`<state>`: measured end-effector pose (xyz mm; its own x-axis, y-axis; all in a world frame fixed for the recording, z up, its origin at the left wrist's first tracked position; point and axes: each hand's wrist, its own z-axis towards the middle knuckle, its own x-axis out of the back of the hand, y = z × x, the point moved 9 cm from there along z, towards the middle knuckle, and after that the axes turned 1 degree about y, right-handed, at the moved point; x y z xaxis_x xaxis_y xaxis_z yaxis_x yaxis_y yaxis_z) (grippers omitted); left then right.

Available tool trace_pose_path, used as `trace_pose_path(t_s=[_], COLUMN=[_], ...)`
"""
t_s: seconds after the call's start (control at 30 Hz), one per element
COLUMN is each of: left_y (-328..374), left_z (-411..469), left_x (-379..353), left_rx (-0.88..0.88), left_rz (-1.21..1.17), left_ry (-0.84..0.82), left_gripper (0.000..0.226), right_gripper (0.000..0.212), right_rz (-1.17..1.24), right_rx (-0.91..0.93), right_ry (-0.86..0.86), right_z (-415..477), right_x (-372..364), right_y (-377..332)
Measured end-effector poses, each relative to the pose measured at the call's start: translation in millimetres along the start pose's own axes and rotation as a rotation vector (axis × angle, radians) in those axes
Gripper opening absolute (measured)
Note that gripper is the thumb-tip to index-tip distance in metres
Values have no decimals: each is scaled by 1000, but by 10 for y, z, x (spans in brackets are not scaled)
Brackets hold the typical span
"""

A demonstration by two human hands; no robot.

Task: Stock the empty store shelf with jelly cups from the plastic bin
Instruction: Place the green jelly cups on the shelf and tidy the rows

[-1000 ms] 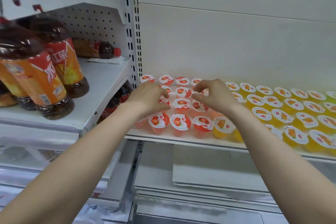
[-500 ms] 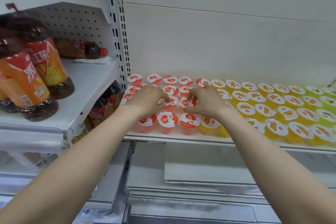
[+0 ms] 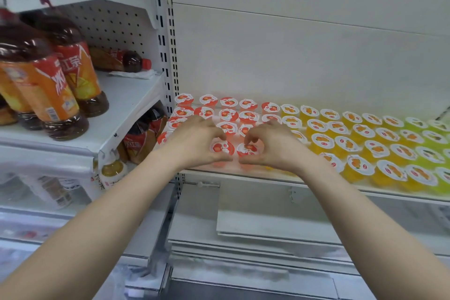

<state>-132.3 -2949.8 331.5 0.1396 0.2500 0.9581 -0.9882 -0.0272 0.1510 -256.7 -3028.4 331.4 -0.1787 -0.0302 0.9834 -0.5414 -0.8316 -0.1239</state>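
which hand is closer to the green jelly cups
Right. The right hand is left of the green jelly cups, past the yellow ones; the left hand is farther left, beside it.

Matt white painted metal shelf, translucent glossy plastic jelly cups with smooth printed foil-like lids, glossy clear plastic tea bottles with shiny labels, perforated matt metal back panel
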Motion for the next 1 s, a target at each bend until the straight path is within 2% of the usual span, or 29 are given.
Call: trace_pose_path(t_s=[0.1,0.3,0.47,0.53,0.67,0.77,0.87,1.0], left_y=[64,39,50,44,-102,-368,-630,-838], left_z=[-51,-54,-56,-59,-177,-376,-596,-710], left_x=[-69,-142,-199,-201,-71,58,89,26], left_rx=[0,39,66,64,83,145,239,307], left_rz=[98,31,-24,-7,-22,-3,-18,39], left_ry=[-14,93,146,128,131,153,153,172], left_gripper=[62,40,35,39,61,71,71,60], right_gripper=[44,42,44,46,54,52,48,49], right_rz=[-113,-159,-173,-172,-114,-71,-38,-24], right_rx=[10,0,-25,-26,-25,14,84,158], right_ry=[19,64,52,39,56,115,151,119], right_z=[-43,-65,-64,-76,-81,-6,113,262], right_x=[-71,-105,-103,-96,-9,88,83,-106], right_y=[-25,0,6,12,2,-97,-361,-793])
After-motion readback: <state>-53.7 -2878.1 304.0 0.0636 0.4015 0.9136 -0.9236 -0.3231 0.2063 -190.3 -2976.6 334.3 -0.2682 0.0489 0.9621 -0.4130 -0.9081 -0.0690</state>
